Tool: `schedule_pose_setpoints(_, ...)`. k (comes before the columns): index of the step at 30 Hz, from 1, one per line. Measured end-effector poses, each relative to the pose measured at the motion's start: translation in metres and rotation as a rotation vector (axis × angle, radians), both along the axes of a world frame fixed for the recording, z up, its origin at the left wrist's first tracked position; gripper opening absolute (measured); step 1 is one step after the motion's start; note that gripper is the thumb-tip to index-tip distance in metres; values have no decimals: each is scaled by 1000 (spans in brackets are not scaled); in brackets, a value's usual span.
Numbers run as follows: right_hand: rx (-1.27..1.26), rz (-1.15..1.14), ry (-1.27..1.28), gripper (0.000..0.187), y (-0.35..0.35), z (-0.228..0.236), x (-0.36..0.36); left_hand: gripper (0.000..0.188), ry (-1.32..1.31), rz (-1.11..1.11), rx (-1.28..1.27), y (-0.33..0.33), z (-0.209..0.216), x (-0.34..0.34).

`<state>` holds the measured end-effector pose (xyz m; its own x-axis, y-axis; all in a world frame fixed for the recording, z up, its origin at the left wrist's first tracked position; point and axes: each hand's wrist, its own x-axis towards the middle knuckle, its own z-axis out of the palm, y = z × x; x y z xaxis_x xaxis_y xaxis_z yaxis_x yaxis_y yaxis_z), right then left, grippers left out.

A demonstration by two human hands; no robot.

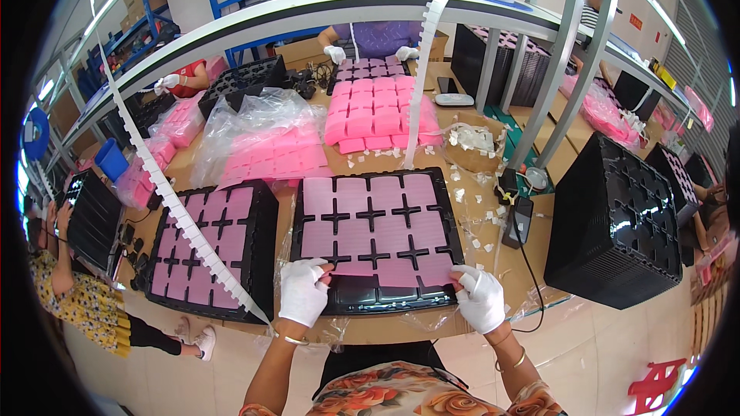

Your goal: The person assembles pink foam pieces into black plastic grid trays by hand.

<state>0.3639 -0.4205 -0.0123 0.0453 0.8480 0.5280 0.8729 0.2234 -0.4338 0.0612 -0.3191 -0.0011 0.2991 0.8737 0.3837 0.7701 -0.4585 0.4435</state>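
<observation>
In front of me lies a black plastic tray (pixel 452 221) with raised cross-shaped dividers. A pink foam sheet (pixel 354 229) covers most of it, and the black crosses show through the sheet. The tray's near strip is bare black. My left hand (pixel 304 293), in a white glove with bare fingertips, pinches the sheet's near left corner. At the near right corner my right hand (pixel 480 298), gloved the same way, closes its fingers on the sheet's edge.
Left stands a stack of black trays (pixel 260 239) topped with pink foam; right, a tall tray stack (pixel 593 235). Beyond lie pink foam sheets (pixel 370 112), clear plastic film (pixel 231 119) and an open cardboard box (pixel 475 142). White serrated strips (pixel 166 185) hang across. Co-workers are around.
</observation>
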Motion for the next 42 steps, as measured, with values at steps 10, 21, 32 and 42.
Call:
schedule_pose_setpoints(10,1,26,-16,22,-2,4,13,36,9,-116,-72,-8,33,-20)
schedule_pose_setpoints(21,51,83,-23,11,18,-7,12,39,110,-484,-48,-21,10,95)
schedule_pose_setpoints(32,87,138,-74,15,23,10,17,9,-35,-413,57,2,-16,136)
schedule_pose_setpoints(42,-59,280,-225,12,36,20,21,7,-161,-353,-34,11,-11,139)
